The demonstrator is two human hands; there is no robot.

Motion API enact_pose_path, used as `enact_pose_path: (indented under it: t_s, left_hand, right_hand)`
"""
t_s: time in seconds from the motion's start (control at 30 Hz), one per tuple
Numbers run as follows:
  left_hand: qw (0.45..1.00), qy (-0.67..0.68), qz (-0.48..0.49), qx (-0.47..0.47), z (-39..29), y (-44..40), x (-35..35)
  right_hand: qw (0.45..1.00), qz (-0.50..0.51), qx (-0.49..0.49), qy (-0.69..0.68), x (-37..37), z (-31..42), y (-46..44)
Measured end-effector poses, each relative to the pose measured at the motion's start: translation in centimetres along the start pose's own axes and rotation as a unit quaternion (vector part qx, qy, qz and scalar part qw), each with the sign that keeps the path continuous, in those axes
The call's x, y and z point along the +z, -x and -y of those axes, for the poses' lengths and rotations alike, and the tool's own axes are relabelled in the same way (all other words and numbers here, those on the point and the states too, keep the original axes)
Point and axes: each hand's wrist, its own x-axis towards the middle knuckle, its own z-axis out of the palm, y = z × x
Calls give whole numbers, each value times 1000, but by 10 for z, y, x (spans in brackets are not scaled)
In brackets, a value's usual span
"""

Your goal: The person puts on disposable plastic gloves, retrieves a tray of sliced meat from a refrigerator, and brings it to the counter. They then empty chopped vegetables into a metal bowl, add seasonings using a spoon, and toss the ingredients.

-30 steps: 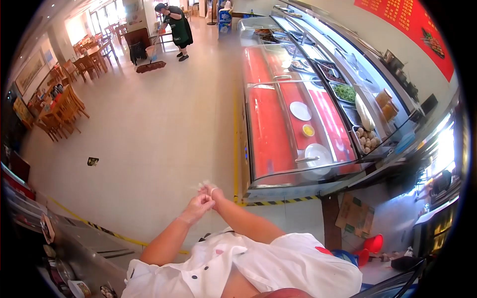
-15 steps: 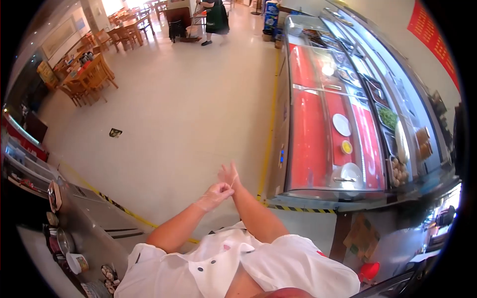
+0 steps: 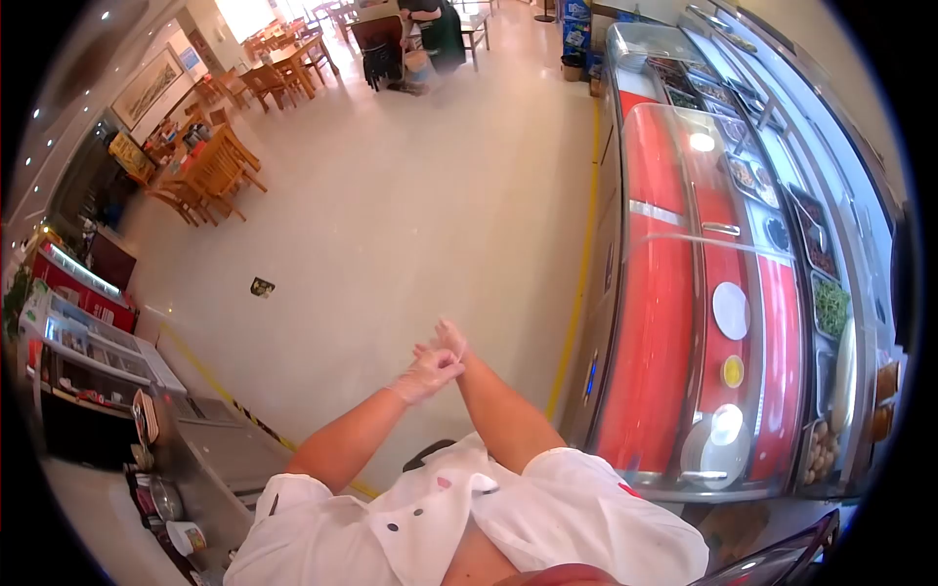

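Note:
My left hand (image 3: 427, 377) wears a thin clear plastic glove, wrinkled at the wrist. Its fingers are pinched together against my right wrist, apparently on the cuff of the clear glove there, though the film is hard to make out. My right hand (image 3: 448, 339) is stretched forward with its fingers extended and partly apart, holding nothing. Both hands are in front of my white jacket (image 3: 391, 518), over the pale floor.
To the right stands a glass-covered food counter (image 3: 655, 361) with a white plate (image 3: 731, 311), a yellow-filled cup (image 3: 733, 371) and food trays. A steel worktop (image 3: 200, 464) with bowls is at left. Wooden tables and chairs (image 3: 220, 171) and a person in dark clothing (image 3: 440, 34) are farther off.
My view has turned slightly left, so the counter appears farther right. My left hand remains pinched at the right wrist, and the right hand's fingers have drawn a little closer together.

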Motion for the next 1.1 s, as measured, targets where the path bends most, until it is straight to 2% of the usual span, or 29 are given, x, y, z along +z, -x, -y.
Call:
enact_pose_path:
  t_s: [0.03, 0.1, 0.17, 0.27, 0.37, 0.47, 0.57, 0.67, 0.77, 0.87, 0.93, 1.0, 1.07, 1.1]
  left_hand:
    - [1000, 2, -2, 11, -5, -16, -9]
    - [1000, -25, 9, -8, -33, -54, -27]
    - [998, -43, 39, -6, -56, -92, -39]
    - [993, -62, 94, 36, -84, -170, -55]
    - [985, -91, 126, 79, -107, -254, -85]
    - [970, -95, 190, 115, -148, -335, -123]
    - [957, -82, 246, 129, -193, -414, -162]
    - [929, -127, 300, 173, -248, -494, -185]
    - [908, -153, 335, 199, -286, -555, -192]
    - [891, -167, 340, 249, -307, -634, -191]
    - [881, -174, 326, 296, -326, -686, -193]
    - [888, -189, 320, 271, -348, -734, -194]
    - [897, -201, 311, 242, -376, -775, -193]
    - [902, -204, 308, 224, -390, -793, -192]
  right_hand:
    - [999, 31, -15, -27, -14, -2, -61]
    - [994, 76, -38, -69, -21, 34, -94]
    - [988, 114, -40, -98, 4, 93, -54]
    - [955, 276, 60, -86, 14, 187, -63]
    - [989, 20, 14, -143, 98, 283, -30]
    - [975, 45, -210, -59, 48, 341, -191]
    - [957, 24, -274, -86, 97, 429, -175]
    - [930, 246, -207, -179, 133, 516, -160]
    - [939, 91, -224, -244, 176, 575, -145]
    - [909, 169, -161, -346, 145, 646, -210]
    - [935, 70, -298, -177, 106, 691, -293]
    - [934, 96, -327, -111, 104, 738, -321]
    - [922, 247, -255, -157, 134, 785, -293]
    - [930, 237, -230, -164, 145, 813, -286]
